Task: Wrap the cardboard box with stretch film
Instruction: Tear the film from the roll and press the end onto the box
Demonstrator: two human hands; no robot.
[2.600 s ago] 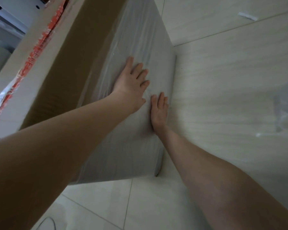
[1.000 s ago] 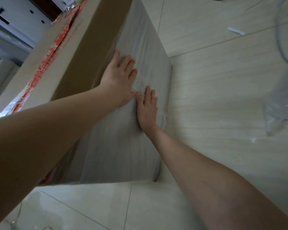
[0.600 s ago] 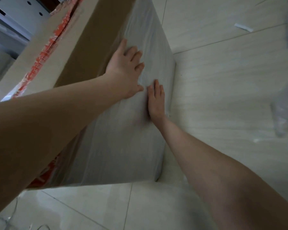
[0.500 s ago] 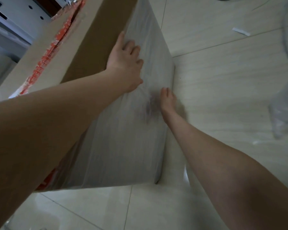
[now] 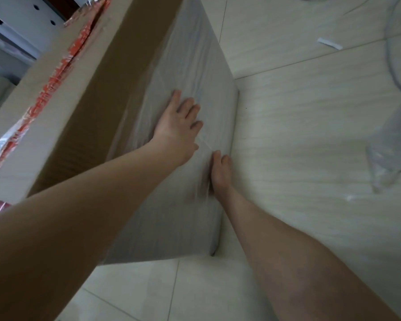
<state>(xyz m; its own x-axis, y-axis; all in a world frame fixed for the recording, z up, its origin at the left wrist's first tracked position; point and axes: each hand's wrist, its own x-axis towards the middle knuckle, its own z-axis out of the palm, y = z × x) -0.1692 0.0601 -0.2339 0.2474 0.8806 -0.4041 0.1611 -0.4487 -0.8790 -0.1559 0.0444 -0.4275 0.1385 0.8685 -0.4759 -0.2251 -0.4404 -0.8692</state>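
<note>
Both hands, left hand (image 5: 180, 128) and right hand (image 5: 220, 171), press flat with relaxed fingers on the box (image 5: 116, 72), smoothing stretch film (image 5: 190, 66) so it clings.

The cardboard box (image 5: 97, 117) stands on the tiled floor (image 5: 310, 135) and fills the left half of the view, with the stretch film (image 5: 195, 66) laid over its right-hand side face. Both hands sit flat on that filmed face. The left hand (image 5: 178, 126) is higher up, and the right hand (image 5: 220, 172) is just below and to its right, near the box's bottom edge. Off to the right, well apart from the box, a loose clump of film (image 5: 389, 156) lies on the floor, with a small scrap (image 5: 329, 44) further back.
</note>
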